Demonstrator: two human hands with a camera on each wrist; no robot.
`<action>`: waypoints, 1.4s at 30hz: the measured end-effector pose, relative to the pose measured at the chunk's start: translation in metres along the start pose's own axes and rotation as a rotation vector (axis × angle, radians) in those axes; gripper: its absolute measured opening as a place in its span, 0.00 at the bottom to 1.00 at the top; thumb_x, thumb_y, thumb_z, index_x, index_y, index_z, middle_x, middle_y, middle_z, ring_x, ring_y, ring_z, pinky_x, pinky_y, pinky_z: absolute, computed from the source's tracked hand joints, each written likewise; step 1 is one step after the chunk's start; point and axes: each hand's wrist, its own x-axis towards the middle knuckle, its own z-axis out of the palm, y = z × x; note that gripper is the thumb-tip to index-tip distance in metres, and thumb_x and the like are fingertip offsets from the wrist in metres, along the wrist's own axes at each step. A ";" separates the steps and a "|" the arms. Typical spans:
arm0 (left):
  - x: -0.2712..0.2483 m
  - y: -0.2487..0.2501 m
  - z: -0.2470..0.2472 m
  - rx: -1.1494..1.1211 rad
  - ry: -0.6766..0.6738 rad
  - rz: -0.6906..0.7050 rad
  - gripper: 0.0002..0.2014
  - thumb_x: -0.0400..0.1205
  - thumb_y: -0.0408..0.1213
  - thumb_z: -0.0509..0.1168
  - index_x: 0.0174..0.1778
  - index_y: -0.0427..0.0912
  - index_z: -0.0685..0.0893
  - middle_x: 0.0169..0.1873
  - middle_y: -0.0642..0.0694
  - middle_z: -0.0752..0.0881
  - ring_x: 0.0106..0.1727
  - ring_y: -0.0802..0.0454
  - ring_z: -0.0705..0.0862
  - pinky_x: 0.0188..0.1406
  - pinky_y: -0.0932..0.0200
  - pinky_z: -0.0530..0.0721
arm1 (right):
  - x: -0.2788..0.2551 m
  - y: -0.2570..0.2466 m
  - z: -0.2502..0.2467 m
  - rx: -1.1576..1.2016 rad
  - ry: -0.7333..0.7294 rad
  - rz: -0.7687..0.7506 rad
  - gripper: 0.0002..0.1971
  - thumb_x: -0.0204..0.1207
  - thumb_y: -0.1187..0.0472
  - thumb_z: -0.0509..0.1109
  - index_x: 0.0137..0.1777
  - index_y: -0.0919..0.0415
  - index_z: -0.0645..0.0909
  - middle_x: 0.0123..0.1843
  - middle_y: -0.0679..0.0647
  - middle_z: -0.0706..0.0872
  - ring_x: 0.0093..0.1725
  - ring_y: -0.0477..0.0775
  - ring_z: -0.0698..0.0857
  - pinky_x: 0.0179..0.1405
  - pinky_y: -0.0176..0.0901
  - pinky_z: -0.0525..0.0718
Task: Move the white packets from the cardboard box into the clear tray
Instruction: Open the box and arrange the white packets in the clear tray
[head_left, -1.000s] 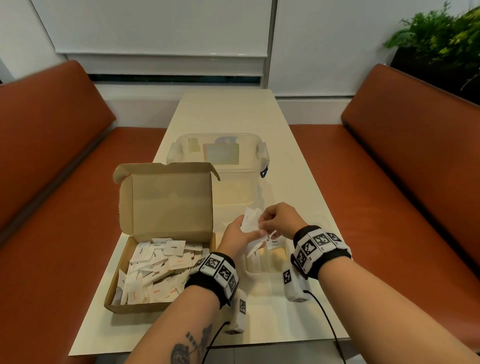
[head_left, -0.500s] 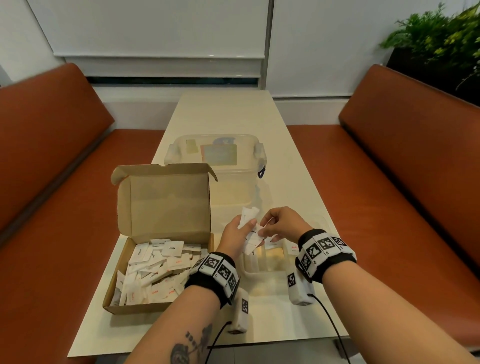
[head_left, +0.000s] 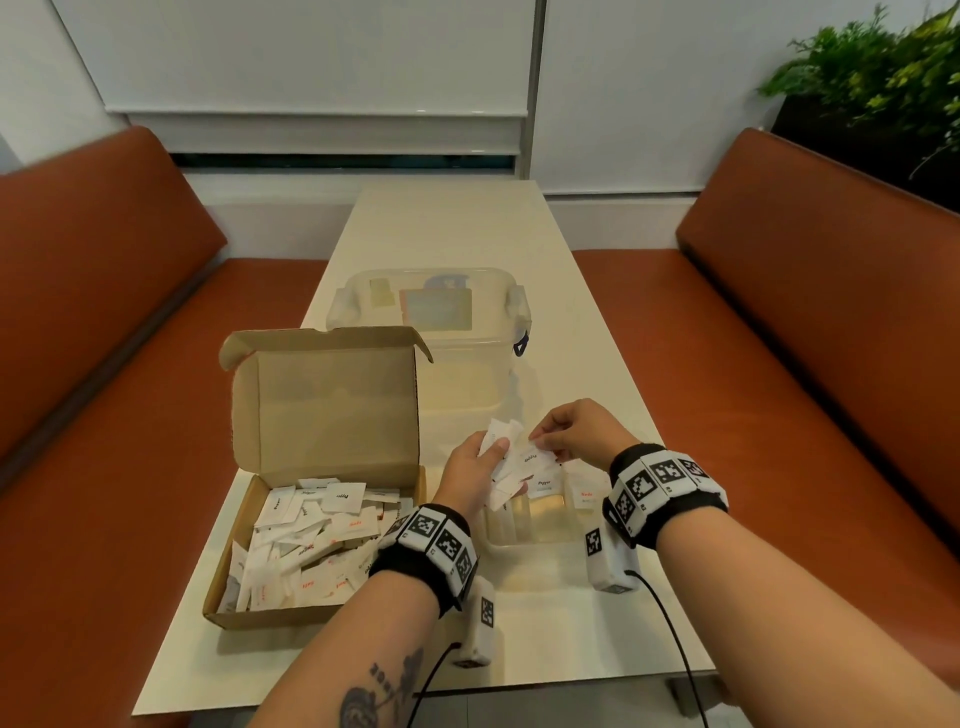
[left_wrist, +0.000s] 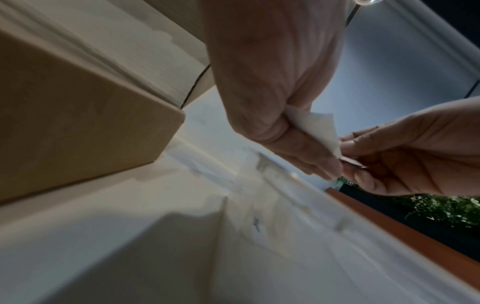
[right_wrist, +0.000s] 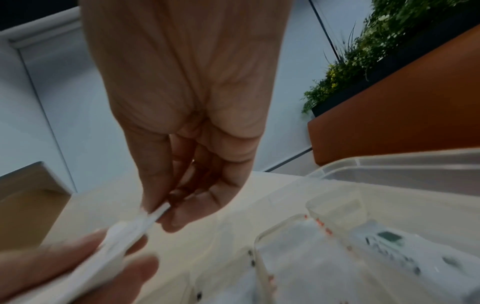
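Head view shows the left hand (head_left: 470, 475) raised just above the near left part of the clear tray (head_left: 540, 540), its fingers (head_left: 500, 448) curled round a fanned bunch of white packets (head_left: 501, 467). Holding the bunch there, and not over the cardboard box (head_left: 311, 467) to its left, seems meant to keep each drop into the tray short. The right hand (head_left: 576, 434) meets it from the right, thumb and forefinger pinching the edge of one packet (head_left: 530, 460) that sticks out of the fan, probably so that packets leave the bunch one at a time and can be stood in order.

From the right wrist, that pinch is plain: the packet's thin edge (right_wrist: 159, 211) sits between two fingertips (right_wrist: 176, 220), the other fingers tucked behind. Below it, a few packets already stand on edge in the tray, at its far side; printed words on them are legible only in part.

Most packets still lie loose in the box (head_left: 311, 540), whose lid stands upright at its far side, out of the way of reaching hands. Box and tray sit side by side at the near end of the table (head_left: 467, 228), which keeps the carry short. A larger lidded plastic tub (head_left: 431, 312) stands farther back, behind both.
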 end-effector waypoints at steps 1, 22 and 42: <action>0.001 0.000 -0.001 0.021 0.004 0.007 0.13 0.86 0.33 0.60 0.65 0.32 0.76 0.56 0.29 0.83 0.45 0.39 0.86 0.33 0.53 0.90 | 0.001 -0.003 -0.003 -0.028 -0.014 -0.009 0.06 0.75 0.71 0.71 0.50 0.69 0.87 0.39 0.57 0.86 0.35 0.47 0.83 0.34 0.29 0.84; 0.008 0.002 -0.001 0.124 0.118 0.142 0.12 0.81 0.35 0.68 0.59 0.36 0.81 0.53 0.34 0.86 0.56 0.33 0.85 0.60 0.33 0.81 | 0.007 -0.006 0.018 0.159 0.068 0.032 0.10 0.73 0.69 0.74 0.35 0.61 0.77 0.33 0.56 0.84 0.30 0.48 0.83 0.35 0.37 0.86; 0.007 0.000 -0.011 0.172 0.131 0.085 0.04 0.81 0.33 0.66 0.51 0.42 0.80 0.53 0.33 0.87 0.56 0.35 0.85 0.61 0.35 0.81 | 0.022 -0.009 0.031 -0.905 -0.147 0.076 0.10 0.78 0.70 0.67 0.58 0.70 0.83 0.58 0.63 0.86 0.57 0.61 0.87 0.57 0.44 0.84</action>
